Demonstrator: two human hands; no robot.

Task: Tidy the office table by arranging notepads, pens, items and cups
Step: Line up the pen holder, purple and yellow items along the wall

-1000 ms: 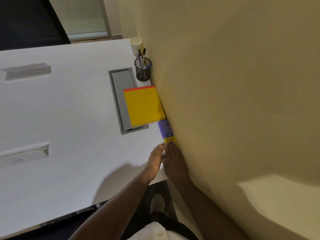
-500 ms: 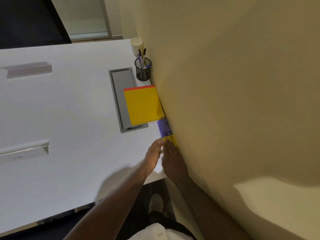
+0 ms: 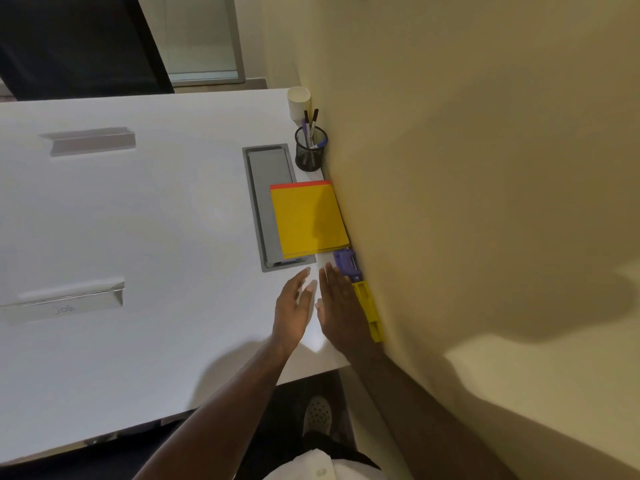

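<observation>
Along the yellow wall on the white table [image 3: 138, 237] stand a white paper cup [image 3: 299, 101], a black mesh pen holder [image 3: 310, 149] with several pens, a yellow notepad [image 3: 307, 220] with a red top edge, a purple item [image 3: 347, 261] and a yellow item [image 3: 370, 311]. My right hand [image 3: 341, 308] lies flat and open beside the purple and yellow items, its edge touching them. My left hand [image 3: 294, 306] hovers open just to its left, holding nothing.
A grey cable tray [image 3: 266, 188] is set into the table, partly under the notepad. Two clear acrylic name stands [image 3: 91, 141] [image 3: 65, 299] sit to the left. The wall [image 3: 467, 202] closes off the right side. The table's near edge is just below my wrists.
Both hands have slid left off the yellow item, which now lies uncovered against the wall. The fingers have spread flat.
</observation>
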